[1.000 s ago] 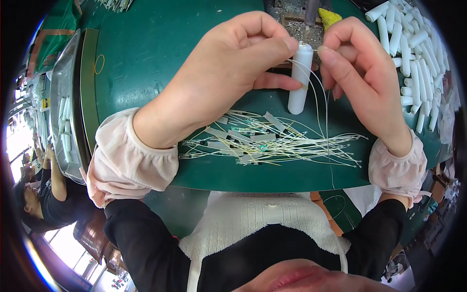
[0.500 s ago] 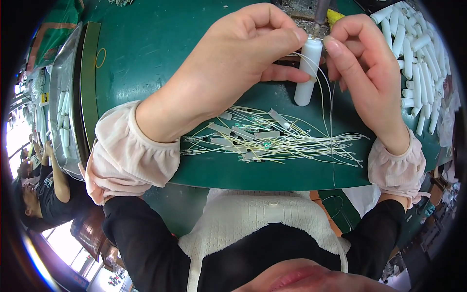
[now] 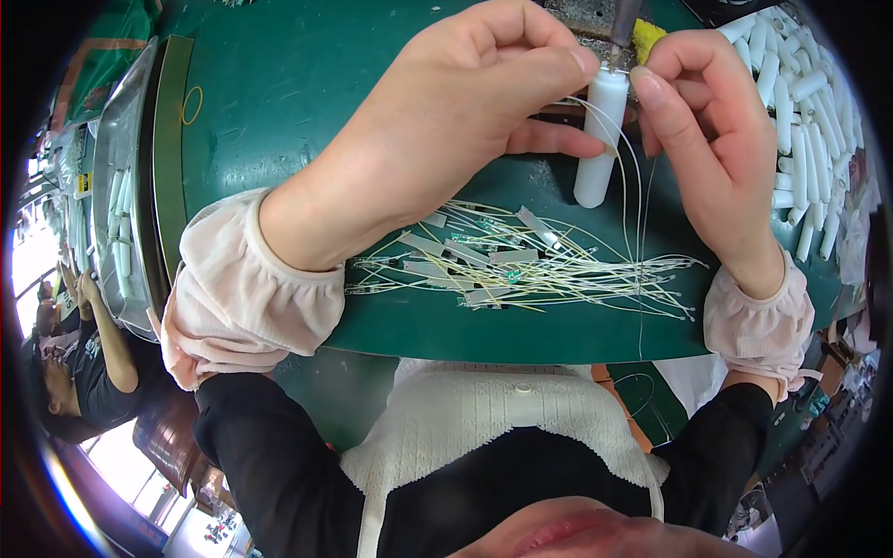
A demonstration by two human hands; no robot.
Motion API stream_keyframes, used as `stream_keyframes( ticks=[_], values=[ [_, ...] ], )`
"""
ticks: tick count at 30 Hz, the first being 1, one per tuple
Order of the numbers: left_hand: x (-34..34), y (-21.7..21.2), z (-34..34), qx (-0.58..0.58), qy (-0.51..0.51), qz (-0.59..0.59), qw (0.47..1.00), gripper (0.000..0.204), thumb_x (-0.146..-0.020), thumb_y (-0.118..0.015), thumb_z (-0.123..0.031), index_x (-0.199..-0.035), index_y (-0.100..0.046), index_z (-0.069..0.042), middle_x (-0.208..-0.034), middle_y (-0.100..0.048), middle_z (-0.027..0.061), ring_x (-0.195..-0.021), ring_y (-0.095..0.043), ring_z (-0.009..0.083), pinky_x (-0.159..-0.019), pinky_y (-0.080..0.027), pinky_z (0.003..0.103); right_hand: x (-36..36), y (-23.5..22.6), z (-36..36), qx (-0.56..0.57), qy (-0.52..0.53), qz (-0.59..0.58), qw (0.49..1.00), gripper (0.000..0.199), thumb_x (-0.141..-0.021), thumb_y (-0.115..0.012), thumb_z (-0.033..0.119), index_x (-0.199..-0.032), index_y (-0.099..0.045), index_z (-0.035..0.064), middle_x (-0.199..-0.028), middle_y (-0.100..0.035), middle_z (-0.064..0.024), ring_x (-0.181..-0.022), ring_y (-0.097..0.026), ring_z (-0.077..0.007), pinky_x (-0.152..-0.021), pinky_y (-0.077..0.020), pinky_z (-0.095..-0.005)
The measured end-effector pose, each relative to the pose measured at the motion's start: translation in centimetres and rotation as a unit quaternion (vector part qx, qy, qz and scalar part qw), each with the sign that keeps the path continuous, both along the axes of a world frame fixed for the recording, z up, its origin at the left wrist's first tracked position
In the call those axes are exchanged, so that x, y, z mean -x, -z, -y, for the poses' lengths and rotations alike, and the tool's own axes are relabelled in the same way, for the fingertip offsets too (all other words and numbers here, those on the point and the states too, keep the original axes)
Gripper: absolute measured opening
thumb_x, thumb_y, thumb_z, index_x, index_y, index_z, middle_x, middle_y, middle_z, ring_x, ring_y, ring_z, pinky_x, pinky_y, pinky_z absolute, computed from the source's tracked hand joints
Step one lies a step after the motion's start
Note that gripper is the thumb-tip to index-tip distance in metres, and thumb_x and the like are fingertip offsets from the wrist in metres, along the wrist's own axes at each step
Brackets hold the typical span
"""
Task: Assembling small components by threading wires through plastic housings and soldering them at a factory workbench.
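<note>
An upright white plastic tube [image 3: 602, 172] stands between my hands under a dark metal rod [image 3: 625, 23]. My left hand [image 3: 484, 102] is closed in a pinch at the tube's top left; a lower finger touches its side. Opposite it, my right hand [image 3: 712, 130] pinches at the top right. A thin wire seems to stretch between both pinches across the tube's top, though the fingertips partly hide it. Thin white wires [image 3: 638, 186] loop down past the tube. Below them lies a pile of small light strips with wires [image 3: 521, 265].
Many white tubes [image 3: 814, 121] are heaped at the right. A clear tray [image 3: 126, 186] with more tubes stands at the left, beside a green raised edge [image 3: 170, 158]. A yellow rubber band [image 3: 193, 106] lies nearby. Another person [image 3: 102, 363] sits at far left.
Both hands and the tube have shifted slightly to the right, along with the metal rod in view. The pinches look the same.
</note>
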State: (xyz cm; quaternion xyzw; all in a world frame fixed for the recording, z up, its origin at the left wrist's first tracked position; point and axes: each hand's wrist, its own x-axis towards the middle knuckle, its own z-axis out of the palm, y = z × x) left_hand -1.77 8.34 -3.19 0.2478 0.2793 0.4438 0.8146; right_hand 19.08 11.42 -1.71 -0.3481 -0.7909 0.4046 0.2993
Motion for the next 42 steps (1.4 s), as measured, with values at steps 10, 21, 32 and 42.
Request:
stream_keyframes(
  ticks=[10, 21, 32, 42],
  values=[
    [-0.1, 0.2, 0.4, 0.01, -0.002, 0.006, 1.0, 0.011, -0.096, -0.052, -0.013, -0.1, -0.049, -0.003, -0.099, -0.057, 0.0053, -0.09, -0.06, 0.0132, -0.084, -0.053, 0.031, 0.0, -0.4, 0.3, 0.038, -0.005, 0.021, 0.999, 0.012, -0.093, -0.054, 0.005, -0.101, -0.046, 0.0034, -0.074, -0.053, 0.0037, -0.065, -0.043, 0.001, -0.058, -0.0303, -0.0134],
    [-1.0, 0.4, 0.6, -0.066, -0.06, -0.149, 0.985, 0.016, -0.091, -0.059, -0.013, -0.096, -0.055, 0.001, -0.089, -0.059, 0.0057, -0.083, -0.062, 0.0125, -0.076, -0.056, 0.027, -0.2, -0.6, 0.4, 0.134, 0.004, -0.03, 0.99, 0.009, -0.096, -0.05, 0.011, -0.101, -0.047, 0.0046, -0.07, -0.055, 0.0025, -0.059, -0.045, -0.0003, -0.05, -0.0327, -0.0143],
    [-0.1, 0.0, 0.3, 0.001, -0.025, -0.017, 1.0, 0.011, -0.096, -0.051, -0.014, -0.1, -0.049, -0.003, -0.098, -0.059, 0.0062, -0.09, -0.06, 0.0141, -0.084, -0.053, 0.031, 0.4, -0.3, 0.5, 0.032, 0.031, 0.01, 0.999, 0.008, -0.097, -0.047, 0.01, -0.102, -0.047, 0.0039, -0.069, -0.054, 0.0015, -0.059, -0.044, -0.0011, -0.052, -0.0298, -0.0149],
    [0.0, 0.5, 0.3, -0.014, 0.003, -0.001, 1.0, 0.012, -0.096, -0.052, -0.013, -0.1, -0.048, -0.003, -0.094, -0.06, 0.0078, -0.083, -0.063, 0.0173, -0.081, -0.054, 0.029, 0.2, 0.1, 0.2, 0.006, 0.02, 0.016, 1.0, 0.009, -0.097, -0.047, 0.009, -0.103, -0.047, 0.0021, -0.068, -0.052, 0.0014, -0.06, -0.044, -0.0021, -0.053, -0.0306, -0.0157]
  ],
)
